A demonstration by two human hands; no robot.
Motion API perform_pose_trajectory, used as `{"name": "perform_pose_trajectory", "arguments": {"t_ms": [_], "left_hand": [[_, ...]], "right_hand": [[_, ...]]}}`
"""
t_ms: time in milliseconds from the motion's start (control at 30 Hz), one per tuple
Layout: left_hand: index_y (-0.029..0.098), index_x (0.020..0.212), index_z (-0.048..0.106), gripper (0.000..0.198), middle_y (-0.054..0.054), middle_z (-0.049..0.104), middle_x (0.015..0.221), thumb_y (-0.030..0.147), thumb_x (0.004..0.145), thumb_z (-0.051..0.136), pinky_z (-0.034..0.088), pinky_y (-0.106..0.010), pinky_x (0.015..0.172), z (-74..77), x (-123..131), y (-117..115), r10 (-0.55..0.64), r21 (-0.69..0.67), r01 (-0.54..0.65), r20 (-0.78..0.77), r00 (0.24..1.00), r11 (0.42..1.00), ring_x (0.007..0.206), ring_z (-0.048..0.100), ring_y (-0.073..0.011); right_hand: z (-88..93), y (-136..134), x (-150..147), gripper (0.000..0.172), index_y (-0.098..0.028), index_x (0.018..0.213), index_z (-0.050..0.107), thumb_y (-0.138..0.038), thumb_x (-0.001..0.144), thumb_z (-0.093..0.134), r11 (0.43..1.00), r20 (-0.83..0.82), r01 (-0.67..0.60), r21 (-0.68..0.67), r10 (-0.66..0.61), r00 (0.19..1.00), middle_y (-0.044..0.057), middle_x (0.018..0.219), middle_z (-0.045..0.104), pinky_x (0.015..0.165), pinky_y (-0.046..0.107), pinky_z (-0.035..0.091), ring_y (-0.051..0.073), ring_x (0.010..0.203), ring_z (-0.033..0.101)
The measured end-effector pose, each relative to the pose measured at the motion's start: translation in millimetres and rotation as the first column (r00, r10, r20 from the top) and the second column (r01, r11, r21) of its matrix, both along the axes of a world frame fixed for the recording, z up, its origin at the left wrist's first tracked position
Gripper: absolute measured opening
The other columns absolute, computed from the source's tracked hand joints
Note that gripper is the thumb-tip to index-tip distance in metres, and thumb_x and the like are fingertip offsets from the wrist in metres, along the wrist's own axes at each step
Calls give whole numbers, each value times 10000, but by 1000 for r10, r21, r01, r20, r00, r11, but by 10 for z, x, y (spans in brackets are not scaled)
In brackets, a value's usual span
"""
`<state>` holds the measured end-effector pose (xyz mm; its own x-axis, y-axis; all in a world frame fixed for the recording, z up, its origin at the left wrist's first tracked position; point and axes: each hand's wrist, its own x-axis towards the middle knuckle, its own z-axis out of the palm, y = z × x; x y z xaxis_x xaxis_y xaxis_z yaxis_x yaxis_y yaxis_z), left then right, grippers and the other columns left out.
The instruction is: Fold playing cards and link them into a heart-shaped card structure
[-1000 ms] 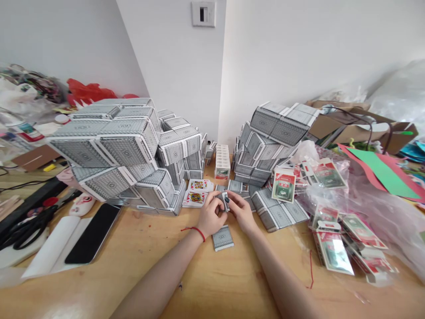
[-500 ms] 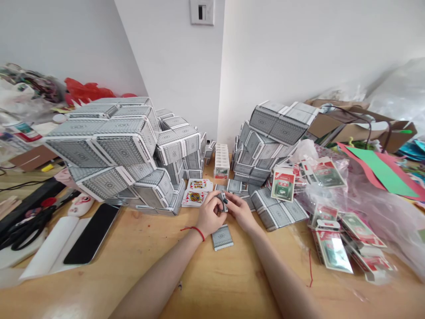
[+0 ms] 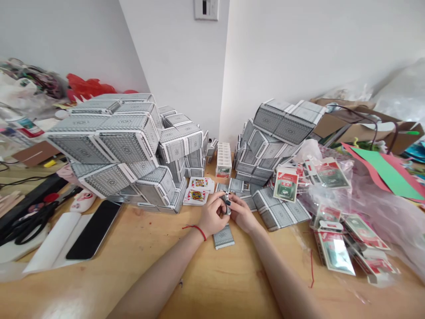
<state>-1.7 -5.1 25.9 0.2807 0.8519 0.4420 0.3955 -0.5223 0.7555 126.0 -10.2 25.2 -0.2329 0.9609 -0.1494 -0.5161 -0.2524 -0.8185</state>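
Note:
My left hand (image 3: 214, 215), with a red string at its wrist, is closed on a playing card (image 3: 227, 204) whose grey patterned back partly shows. From the other side my right hand (image 3: 243, 215) pinches the same card, dark nails against it. Fingers cover most of the card, so its exact shape is hidden. Just below the hands a grey-backed card (image 3: 224, 238) lies on the table. Face-up cards (image 3: 196, 196) with court figures lie left of my fingers. Beyond the hands rest several grey folded-card pieces (image 3: 237, 185).
Tall stacks of card-built blocks stand at left (image 3: 126, 146) and right (image 3: 282, 124), with a low block (image 3: 282, 209) beside my right hand. Between the stacks is a row of card boxes (image 3: 223, 159). A phone (image 3: 94, 230), scissors (image 3: 31, 226) and opened card packets (image 3: 335, 252) lie around.
The view has shifted slightly. Both hands stay together on the card, which has turned a little between the fingers.

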Motion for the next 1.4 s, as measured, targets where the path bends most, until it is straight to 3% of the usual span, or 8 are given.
{"name": "perform_pose_trajectory", "arguments": {"t_ms": [133, 533, 700, 833, 967, 1200, 1300, 1400], "left_hand": [[175, 606, 416, 156, -78, 525, 1061, 57, 549, 499, 387, -231, 513, 10, -9, -12, -31, -2, 31, -19, 999, 1000, 601, 485, -98], [186, 629, 408, 171, -87, 488, 1119, 50, 607, 509, 392, -363, 873, 74, -13, 3, -36, 51, 37, -7, 999, 998, 1027, 474, -210], [172, 721, 486, 127, -108, 399, 1178, 116, 623, 545, 446, -325, 726, 79, -48, -39, -68, -18, 70, 82, 994, 997, 801, 527, -156], [169, 663, 464, 106, -39, 521, 779, 247, 727, 496, 427, -251, 576, -14, -70, 9, -39, -191, 84, 228, 973, 978, 668, 511, -137], [165, 587, 440, 292, 26, 456, 525, 385, 781, 442, 397, -226, 479, -61, -37, 76, 56, -445, 143, 405, 913, 884, 497, 458, -104], [138, 662, 496, 307, 13, 549, 624, 417, 647, 623, 483, -269, 553, -54, -62, 153, 67, -633, 513, 665, 744, 580, 585, 548, -126], [133, 660, 498, 280, 13, 558, 661, 361, 634, 659, 502, -306, 650, -55, -79, 175, 83, -615, 586, 724, 684, 528, 637, 564, -122], [134, 659, 508, 242, 19, 553, 675, 303, 629, 679, 493, -326, 729, -50, -71, 190, 111, -590, 609, 760, 640, 530, 666, 568, -112]], "right_hand": [[18, -5, -10, 258, -208, 830, 555, -263, 616, 687, 1000, -40, 20, 1, -20, 999, -27, 675, 594, 646, 296, 461, 142, 607, 578], [-76, 2, -67, 488, -248, 974, 424, -338, 586, 706, 965, 120, 230, 123, -245, 962, -26, 727, 585, 650, 303, 463, 148, 635, 567], [-46, 4, -34, 562, -254, 1047, 354, -360, 607, 686, 909, 227, 352, 224, -400, 888, 14, 846, 603, 729, 346, 464, 185, 748, 590], [-17, -30, -68, 630, -257, 1082, 311, -329, 594, 702, 882, 276, 371, 291, -449, 850, 56, 938, 591, 753, 353, 463, 201, 804, 592], [-33, -66, -113, 615, -257, 1060, 323, -274, 585, 713, 862, 303, 351, 367, -467, 831, 67, 1011, 568, 801, 354, 444, 212, 912, 568], [-58, -41, -38, 625, -253, 1062, 350, -249, 565, 729, 857, 309, 312, 410, -452, 837, 68, 1015, 574, 857, 394, 410, 236, 975, 547], [-73, -4, -10, 618, -244, 1051, 401, -241, 539, 748, 840, 320, 331, 430, -485, 814, 66, 1026, 576, 881, 399, 394, 240, 1008, 527], [-90, 29, 2, 583, -240, 1034, 451, -234, 534, 750, 829, 323, 350, 437, -508, 799, 66, 1070, 555, 889, 381, 392, 234, 1047, 497]]}}
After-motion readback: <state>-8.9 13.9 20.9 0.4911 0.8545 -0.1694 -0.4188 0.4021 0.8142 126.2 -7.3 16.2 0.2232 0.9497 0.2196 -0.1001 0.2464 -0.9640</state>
